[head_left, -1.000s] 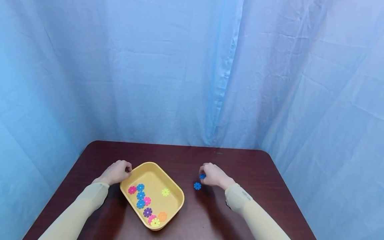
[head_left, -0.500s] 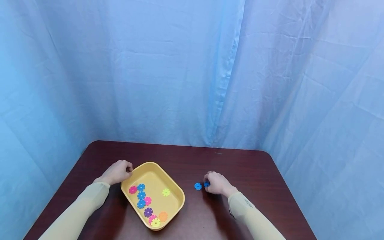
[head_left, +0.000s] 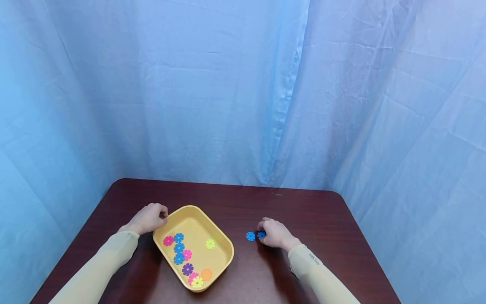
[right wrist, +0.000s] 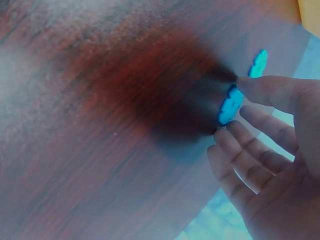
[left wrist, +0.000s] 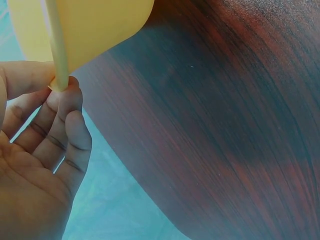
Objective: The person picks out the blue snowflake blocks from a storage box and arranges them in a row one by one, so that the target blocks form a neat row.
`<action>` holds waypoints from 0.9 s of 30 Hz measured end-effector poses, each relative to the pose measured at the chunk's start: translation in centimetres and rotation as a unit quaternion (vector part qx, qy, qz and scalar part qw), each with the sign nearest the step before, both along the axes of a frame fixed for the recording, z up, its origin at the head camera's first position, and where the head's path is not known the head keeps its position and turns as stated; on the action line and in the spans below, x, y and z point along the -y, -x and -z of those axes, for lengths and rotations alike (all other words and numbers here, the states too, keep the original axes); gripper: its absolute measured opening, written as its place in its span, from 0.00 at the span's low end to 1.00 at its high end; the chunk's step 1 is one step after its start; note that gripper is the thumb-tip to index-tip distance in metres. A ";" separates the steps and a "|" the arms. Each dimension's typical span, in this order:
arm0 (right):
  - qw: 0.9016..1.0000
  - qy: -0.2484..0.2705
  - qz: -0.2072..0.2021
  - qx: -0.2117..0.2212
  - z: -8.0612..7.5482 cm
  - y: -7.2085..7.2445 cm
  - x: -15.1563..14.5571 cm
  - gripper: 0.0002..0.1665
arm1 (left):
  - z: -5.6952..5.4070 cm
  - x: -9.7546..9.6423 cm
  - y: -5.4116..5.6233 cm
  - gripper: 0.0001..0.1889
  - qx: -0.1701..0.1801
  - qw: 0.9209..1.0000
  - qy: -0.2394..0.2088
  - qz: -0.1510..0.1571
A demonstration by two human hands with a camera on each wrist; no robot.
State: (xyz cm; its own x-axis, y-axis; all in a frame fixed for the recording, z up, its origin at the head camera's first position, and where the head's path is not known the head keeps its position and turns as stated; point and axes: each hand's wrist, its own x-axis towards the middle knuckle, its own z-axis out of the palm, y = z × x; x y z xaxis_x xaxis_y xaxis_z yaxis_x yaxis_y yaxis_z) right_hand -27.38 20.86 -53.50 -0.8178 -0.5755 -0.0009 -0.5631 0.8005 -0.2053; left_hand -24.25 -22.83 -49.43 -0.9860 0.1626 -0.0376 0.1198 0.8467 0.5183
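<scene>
My left hand [head_left: 149, 217] pinches the rim of a yellow plastic tray [head_left: 218, 228] at its far left corner, with thumb and fingers on either side of the rim [left wrist: 60, 60] in the left wrist view. To the right of the tray, my right hand [head_left: 275, 233] is low over the table. A blue snowflake disc [right wrist: 231, 106] lies flat at its fingertips, the thumb by one edge and straight, spread fingers by the other; any contact is too close to tell. A second blue snowflake disc [head_left: 250, 236] lies just left of it, a small gap between them.
Several flower-shaped discs lie in the tray: pink [head_left: 168, 240], blue [head_left: 179, 248], purple [head_left: 187, 269], orange [head_left: 206, 274] and yellow [head_left: 210, 243]. The dark wooden table [head_left: 303, 215] ends at a blue curtain [head_left: 212, 105] behind and on both sides.
My right hand has moved slightly right and nearer, bringing its blue disc from above the other one down to the table beside it, now flat. My left hand and the tray have hardly moved.
</scene>
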 end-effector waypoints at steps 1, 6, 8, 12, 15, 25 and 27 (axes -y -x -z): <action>1.000 -0.001 -0.002 0.000 -0.1 0.0 0.0 0.14 | 0.0 0.0 0.0 0.07 0.000 1.000 0.000 0.000; 1.000 0.010 -0.003 0.003 -1.4 0.4 0.8 0.15 | 0.1 0.0 0.0 0.07 0.000 1.000 0.002 0.001; 1.000 0.016 -0.001 0.001 -2.4 0.7 1.6 0.15 | 0.1 0.0 0.1 0.07 -0.001 1.000 0.002 0.000; 1.000 0.021 -0.013 -0.013 -4.6 1.3 4.1 0.16 | 0.2 0.0 0.1 0.07 -0.001 1.000 0.002 0.000; 0.999 0.019 -0.030 -0.023 -6.2 1.9 6.7 0.17 | 0.2 0.1 0.2 0.07 -0.003 1.000 0.003 0.002; 0.994 0.023 -0.102 -0.027 -9.2 1.7 16.5 0.16 | 0.4 0.1 0.2 0.07 -0.012 1.000 0.008 0.005; 0.993 0.021 -0.111 -0.021 -9.3 1.3 18.2 0.17 | 0.3 0.2 0.1 0.07 -0.016 1.000 0.008 0.005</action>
State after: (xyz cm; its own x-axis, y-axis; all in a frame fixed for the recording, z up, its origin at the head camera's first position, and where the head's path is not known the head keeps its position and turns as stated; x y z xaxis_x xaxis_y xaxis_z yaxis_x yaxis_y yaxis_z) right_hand -28.67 2.63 -44.21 -0.6701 -0.7400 0.0579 -0.7331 0.6476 -0.2079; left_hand -24.38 -23.04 -49.76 -0.9849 0.1727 -0.0096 0.1446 0.8530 0.5014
